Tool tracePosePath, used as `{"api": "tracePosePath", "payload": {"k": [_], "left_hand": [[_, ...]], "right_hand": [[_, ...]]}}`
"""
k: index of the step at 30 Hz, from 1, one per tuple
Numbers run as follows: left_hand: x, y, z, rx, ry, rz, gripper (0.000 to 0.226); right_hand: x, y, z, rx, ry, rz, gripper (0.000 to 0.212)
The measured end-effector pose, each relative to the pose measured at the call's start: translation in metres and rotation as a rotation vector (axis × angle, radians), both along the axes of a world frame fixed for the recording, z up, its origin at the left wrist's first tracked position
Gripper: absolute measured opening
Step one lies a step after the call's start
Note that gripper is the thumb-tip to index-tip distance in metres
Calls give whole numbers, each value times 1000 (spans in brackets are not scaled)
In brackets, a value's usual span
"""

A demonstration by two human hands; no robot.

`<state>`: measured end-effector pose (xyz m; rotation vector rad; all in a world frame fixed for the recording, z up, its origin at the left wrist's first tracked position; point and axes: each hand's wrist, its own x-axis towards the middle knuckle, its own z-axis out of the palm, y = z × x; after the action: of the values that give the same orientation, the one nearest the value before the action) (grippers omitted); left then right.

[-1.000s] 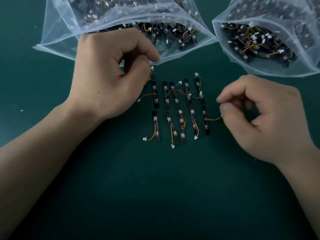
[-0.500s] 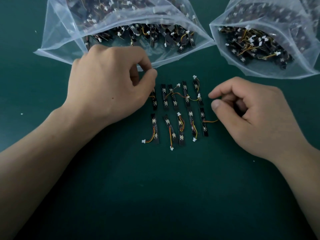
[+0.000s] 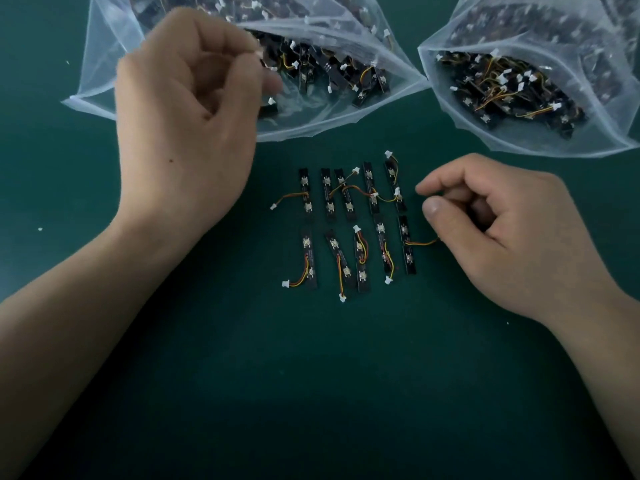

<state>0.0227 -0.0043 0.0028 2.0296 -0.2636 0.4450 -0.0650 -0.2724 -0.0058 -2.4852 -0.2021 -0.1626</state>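
The left hand [image 3: 183, 109] seems to be picking from the upper-left bag [image 3: 104, 64], the right hand [image 3: 502, 237] resting beside the laid-out boards [image 3: 381, 249]. Both sets of fingers are curling, holds unclear. Next is lining another into the rows.

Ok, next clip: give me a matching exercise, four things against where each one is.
Things:
1. left hand
2. right hand
3. right bag
4. loose strips

Places:
A. in two rows on the green mat
B. top right, apart from both hands
C. at the mouth of the left bag
D. beside the right end of the lower row

Pairs: 1-C, 2-D, 3-B, 4-A.
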Motion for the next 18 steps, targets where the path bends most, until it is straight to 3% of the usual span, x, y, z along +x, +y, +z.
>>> {"api": "tracePosePath", "payload": {"k": [4, 18], "left_hand": [[-2, 1, -5, 132, 53, 1, 34], [-9, -2, 2, 201, 229, -135, 29]], "right_hand": [[0, 0, -1, 3, 2, 0, 13], [1, 0, 0, -7, 10, -4, 15]]}}
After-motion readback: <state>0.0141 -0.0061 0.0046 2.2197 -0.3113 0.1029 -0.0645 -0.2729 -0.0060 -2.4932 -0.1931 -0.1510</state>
